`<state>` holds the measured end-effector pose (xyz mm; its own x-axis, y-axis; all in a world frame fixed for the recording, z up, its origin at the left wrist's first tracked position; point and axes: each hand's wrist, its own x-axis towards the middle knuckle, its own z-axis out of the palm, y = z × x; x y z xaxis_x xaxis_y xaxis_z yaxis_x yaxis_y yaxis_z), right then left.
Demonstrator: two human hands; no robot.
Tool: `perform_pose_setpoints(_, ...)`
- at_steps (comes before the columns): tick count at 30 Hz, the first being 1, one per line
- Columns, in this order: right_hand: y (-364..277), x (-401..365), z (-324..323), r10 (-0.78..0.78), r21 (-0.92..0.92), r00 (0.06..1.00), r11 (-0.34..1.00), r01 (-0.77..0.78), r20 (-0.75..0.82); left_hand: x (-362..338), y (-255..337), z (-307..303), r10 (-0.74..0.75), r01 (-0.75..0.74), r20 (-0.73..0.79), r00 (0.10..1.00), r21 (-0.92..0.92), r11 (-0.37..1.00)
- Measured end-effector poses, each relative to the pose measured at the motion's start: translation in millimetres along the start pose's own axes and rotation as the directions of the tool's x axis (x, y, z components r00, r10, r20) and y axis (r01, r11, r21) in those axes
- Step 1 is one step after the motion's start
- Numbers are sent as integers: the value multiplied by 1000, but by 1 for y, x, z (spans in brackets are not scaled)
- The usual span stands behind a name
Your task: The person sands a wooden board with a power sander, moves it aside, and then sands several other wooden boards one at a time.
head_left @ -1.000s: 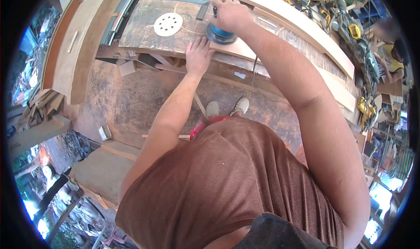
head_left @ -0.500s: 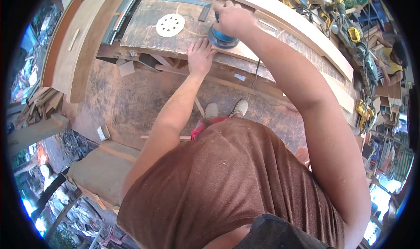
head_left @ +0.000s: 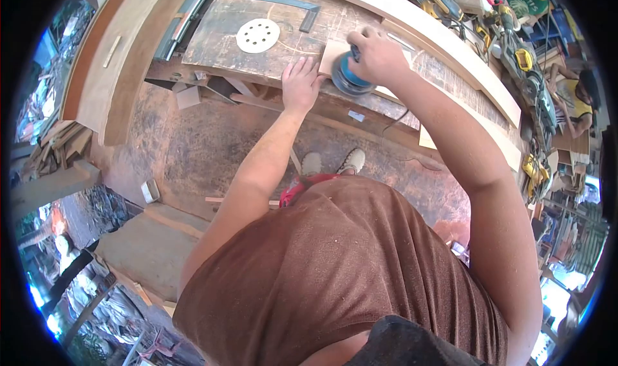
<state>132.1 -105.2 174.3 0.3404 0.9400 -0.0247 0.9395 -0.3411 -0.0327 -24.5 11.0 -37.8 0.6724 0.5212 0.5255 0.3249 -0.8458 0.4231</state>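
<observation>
My right hand grips a blue round sander and presses it down on a pale wooden board at the near edge of the workbench. My left hand lies flat with fingers spread on the bench edge, touching the board's left end beside the sander. The sander's black cord hangs down in front of the bench.
A white perforated sanding disc and a metal square lie on the bench to the left. Long pale planks run along the back right. Power tools crowd the far right, where another person sits. My shoes stand on the dusty floor.
My right hand has slid the sander to the right and nearer along the board, uncovering the board's left end. My left hand stays pressed at the bench edge.
</observation>
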Motion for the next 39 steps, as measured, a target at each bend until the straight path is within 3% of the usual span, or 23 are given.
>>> perform_pose_setpoints(5,18,-14,-6,55,31,997,998,-57,59,2,0,0,-4,3,19,1000,32,999)
perform_pose_setpoints(11,-32,22,-5,-5,21,998,1000,4,55,2,-1,3,10,-10,7,1000,17,1000)
perform_pose_setpoints(13,-39,39,3,-26,40,999,999,27,-30,2,0,2,26,-25,-54,998,12,1000)
perform_pose_setpoints(19,-40,49,5,7,33,999,999,-5,-46,3,2,1,16,-14,-42,999,35,999)
perform_pose_setpoints(29,19,-17,-7,124,-5,992,992,-124,12,2,1,3,-9,6,54,999,51,999)
perform_pose_setpoints(32,45,-41,-9,240,-37,970,971,-238,51,0,-1,3,-9,7,43,999,38,999)
perform_pose_setpoints(39,79,-69,1,270,-25,962,962,-271,-24,-1,-10,0,68,-63,27,997,-147,987)
